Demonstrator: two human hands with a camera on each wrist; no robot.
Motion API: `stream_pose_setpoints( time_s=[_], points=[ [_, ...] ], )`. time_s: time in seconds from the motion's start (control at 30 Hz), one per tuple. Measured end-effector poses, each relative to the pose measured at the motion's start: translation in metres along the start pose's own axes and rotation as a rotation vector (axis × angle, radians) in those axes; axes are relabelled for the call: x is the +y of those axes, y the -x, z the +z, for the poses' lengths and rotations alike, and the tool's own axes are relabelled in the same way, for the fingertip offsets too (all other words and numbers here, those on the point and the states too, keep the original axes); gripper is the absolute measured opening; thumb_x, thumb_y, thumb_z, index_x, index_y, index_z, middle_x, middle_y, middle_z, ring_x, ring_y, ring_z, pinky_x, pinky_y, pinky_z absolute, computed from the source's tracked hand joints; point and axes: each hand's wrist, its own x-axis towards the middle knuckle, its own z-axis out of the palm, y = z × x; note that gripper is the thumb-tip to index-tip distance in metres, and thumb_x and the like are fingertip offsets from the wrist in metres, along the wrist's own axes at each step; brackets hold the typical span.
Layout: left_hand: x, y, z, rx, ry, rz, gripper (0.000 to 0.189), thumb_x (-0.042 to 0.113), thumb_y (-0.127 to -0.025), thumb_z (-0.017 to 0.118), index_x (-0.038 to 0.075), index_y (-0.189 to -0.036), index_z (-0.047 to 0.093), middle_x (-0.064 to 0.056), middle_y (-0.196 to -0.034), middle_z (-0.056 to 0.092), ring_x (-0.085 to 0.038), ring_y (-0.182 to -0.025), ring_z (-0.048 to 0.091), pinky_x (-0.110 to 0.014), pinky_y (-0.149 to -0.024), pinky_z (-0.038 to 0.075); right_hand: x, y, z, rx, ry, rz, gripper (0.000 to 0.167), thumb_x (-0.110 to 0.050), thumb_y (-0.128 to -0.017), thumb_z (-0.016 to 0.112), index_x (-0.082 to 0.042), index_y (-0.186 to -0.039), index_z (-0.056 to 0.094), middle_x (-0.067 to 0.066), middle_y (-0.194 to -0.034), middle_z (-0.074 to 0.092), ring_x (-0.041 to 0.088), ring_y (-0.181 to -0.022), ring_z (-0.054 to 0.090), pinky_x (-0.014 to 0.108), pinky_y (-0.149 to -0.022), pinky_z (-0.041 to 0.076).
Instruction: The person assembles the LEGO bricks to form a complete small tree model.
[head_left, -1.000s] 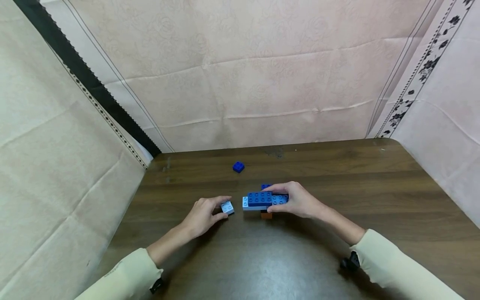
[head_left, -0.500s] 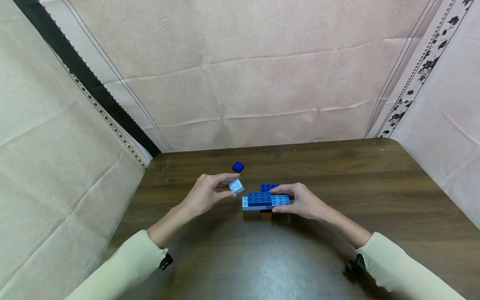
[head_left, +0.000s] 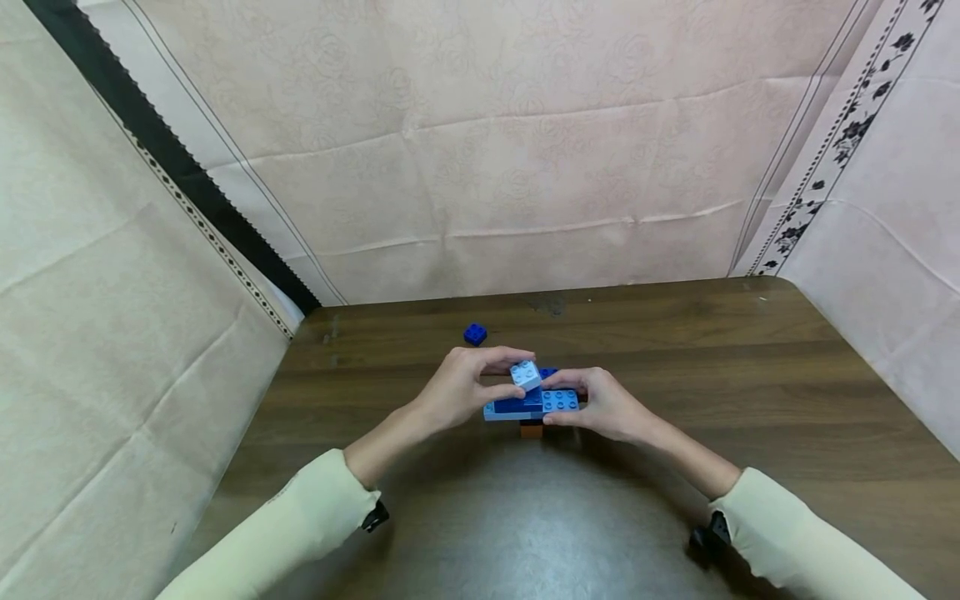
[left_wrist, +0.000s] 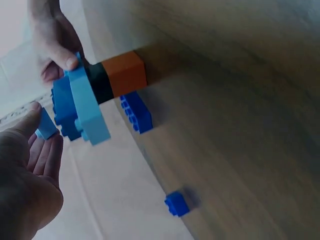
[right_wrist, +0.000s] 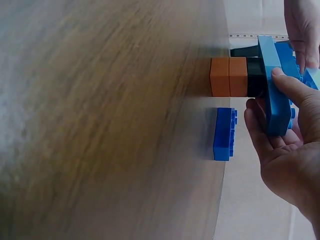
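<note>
We see the left hand (head_left: 459, 390) pinch a pale-blue brick (head_left: 525, 373) just above the brick stack (head_left: 531, 406) that the right hand (head_left: 602, 404) grips; the right wrist view shows two orange base bricks (right_wrist: 238, 77), mostly hidden from the head view.

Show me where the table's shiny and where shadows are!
Head view: pale glare on the table, bottom middle; shadow below the right hand. Left wrist view: shadow beside the small blue brick. Right wrist view: whitish glare at the left edge.

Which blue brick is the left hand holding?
The small light-blue brick, pinched by the left hand. The small darker brick and long darker brick sit on the table; others are stacked.
</note>
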Motion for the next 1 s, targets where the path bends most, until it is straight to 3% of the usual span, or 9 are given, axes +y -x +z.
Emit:
stream_pose_setpoints(
  time_s=[0.27,0.6,1.0],
  points=[
    [0.001,-0.006,0.019,-0.044,-0.004,0.015,0.046,0.012,-0.095,0.081,0.008,-0.139,0.070,-0.006,-0.132,0.074,-0.013,-0.118,0.071,-0.027,-0.099,0.056,0.001,0.000,0.001,-0.009,-0.053,-0.014,0.047,-0.011,-0.093,0.084,0.000,-0.134,0.064,0.012,-0.125,0.075,0.021,-0.108,0.073,0.033,-0.093,0.060],
    [0.001,-0.010,0.031,-0.046,-0.001,-0.004,0.045,0.013,-0.096,0.081,0.011,-0.140,0.069,-0.004,-0.133,0.073,-0.010,-0.119,0.070,-0.026,-0.101,0.055,0.001,0.001,0.001,-0.013,-0.084,-0.008,0.058,-0.010,-0.093,0.084,0.003,-0.143,0.059,0.014,-0.128,0.072,0.023,-0.114,0.073,0.033,-0.097,0.059],
    [-0.001,-0.008,0.042,-0.039,-0.100,-0.038,0.046,0.020,-0.096,0.083,0.013,-0.139,0.071,-0.004,-0.132,0.074,-0.011,-0.115,0.069,-0.029,-0.098,0.056,0.002,0.000,0.000,-0.005,-0.079,-0.003,0.044,-0.010,-0.092,0.086,-0.002,-0.130,0.065,0.010,-0.122,0.074,0.023,-0.109,0.072,0.030,-0.095,0.059]
  ],
)
